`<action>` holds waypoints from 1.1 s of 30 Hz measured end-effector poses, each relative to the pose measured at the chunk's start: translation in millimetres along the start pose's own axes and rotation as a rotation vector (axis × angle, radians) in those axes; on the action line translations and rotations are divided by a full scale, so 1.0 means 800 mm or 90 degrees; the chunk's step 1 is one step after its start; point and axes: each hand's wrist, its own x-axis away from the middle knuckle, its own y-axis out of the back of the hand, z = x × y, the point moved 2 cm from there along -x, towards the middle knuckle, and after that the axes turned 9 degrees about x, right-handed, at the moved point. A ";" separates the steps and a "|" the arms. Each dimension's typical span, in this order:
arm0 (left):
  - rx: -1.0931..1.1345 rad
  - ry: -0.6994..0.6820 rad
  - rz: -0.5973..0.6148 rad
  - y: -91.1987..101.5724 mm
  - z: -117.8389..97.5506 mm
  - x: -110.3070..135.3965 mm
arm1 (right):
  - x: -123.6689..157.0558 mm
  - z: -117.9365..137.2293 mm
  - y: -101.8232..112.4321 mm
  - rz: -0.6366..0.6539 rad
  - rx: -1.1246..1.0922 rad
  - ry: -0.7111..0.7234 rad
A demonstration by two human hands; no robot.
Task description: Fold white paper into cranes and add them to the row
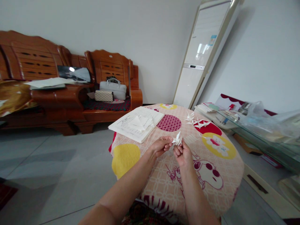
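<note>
Both hands' fingers, left hand (161,145) and right hand (182,153), pinch one folded paper crane (177,139).

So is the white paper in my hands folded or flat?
Folded: the white paper pinched between the left hand and right hand has pointed flaps sticking up, not a flat sheet.

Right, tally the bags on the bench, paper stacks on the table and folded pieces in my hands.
Bags: 2, white handbag and beige clutch
Paper stacks: 1
Folded paper pieces: 1, between left hand and right hand
Total: 4
</note>
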 end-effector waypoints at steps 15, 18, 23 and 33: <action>0.051 0.014 -0.031 -0.002 0.002 0.002 | 0.000 0.000 0.003 -0.063 0.006 0.008; 0.067 0.004 -0.041 -0.004 0.001 0.002 | 0.001 0.001 0.000 -0.040 0.007 0.020; 0.111 0.002 -0.079 -0.005 -0.001 0.001 | 0.000 0.004 0.002 -0.016 0.040 0.053; 0.022 -0.043 -0.025 -0.002 -0.003 0.003 | 0.003 0.009 0.003 -0.042 0.020 0.068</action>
